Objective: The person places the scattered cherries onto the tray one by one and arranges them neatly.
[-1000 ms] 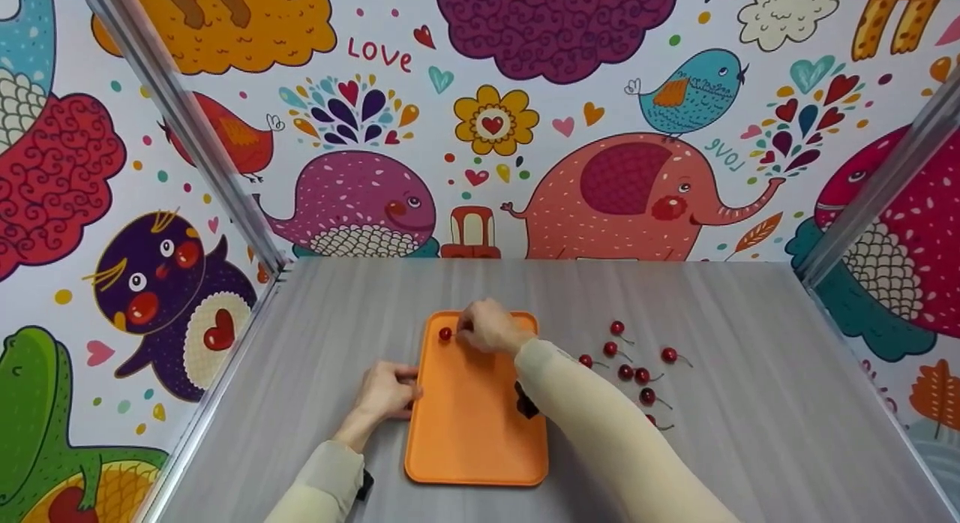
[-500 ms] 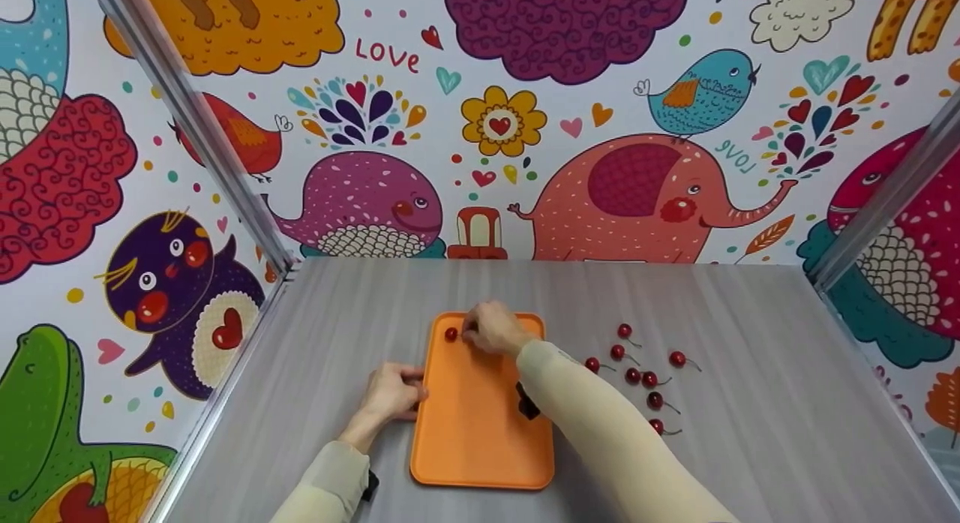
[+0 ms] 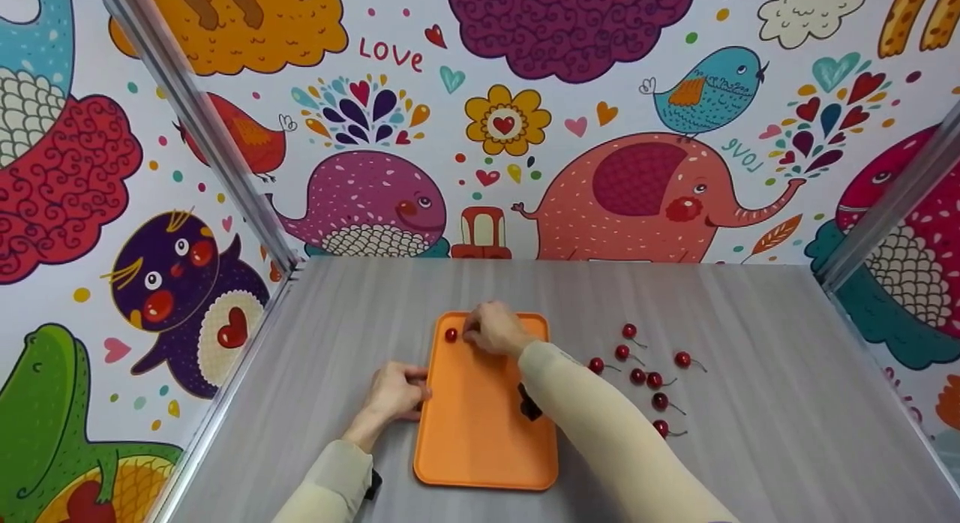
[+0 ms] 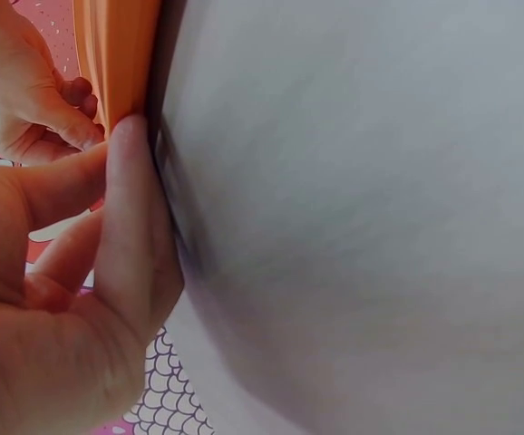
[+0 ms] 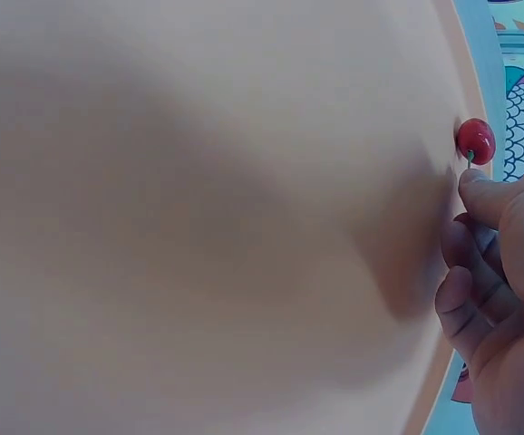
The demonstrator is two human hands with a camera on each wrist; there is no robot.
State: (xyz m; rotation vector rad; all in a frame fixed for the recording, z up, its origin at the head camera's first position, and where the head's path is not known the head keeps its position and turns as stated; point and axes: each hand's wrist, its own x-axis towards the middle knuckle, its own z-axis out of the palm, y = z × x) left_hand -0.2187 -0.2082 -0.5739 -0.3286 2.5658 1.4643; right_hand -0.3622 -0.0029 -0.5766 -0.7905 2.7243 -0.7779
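An orange tray [image 3: 487, 433] lies on the table. Near its far left corner sits a red cherry [image 3: 451, 335]. My right hand [image 3: 495, 329] is over the tray's far end, pinching the cherry's stem; in the right wrist view the stem runs from the cherry [image 5: 476, 141] to the fingertips. Against the tray's left edge, my left hand [image 3: 394, 392] grips the rim with bent fingers; the left wrist view shows its fingertips at the orange edge [image 4: 126, 54].
Several cherries with stems, among them one cherry [image 3: 682, 359] farthest right, lie loose on the grey table [image 3: 750, 433] right of the tray. Patterned walls [image 3: 375, 200] stand behind and at the sides, with metal posts [image 3: 217, 140] at the corners.
The head view has shifted slightly, so everything sits a little farther right in it. Both hands, the tray and the cherries otherwise stay nearly still.
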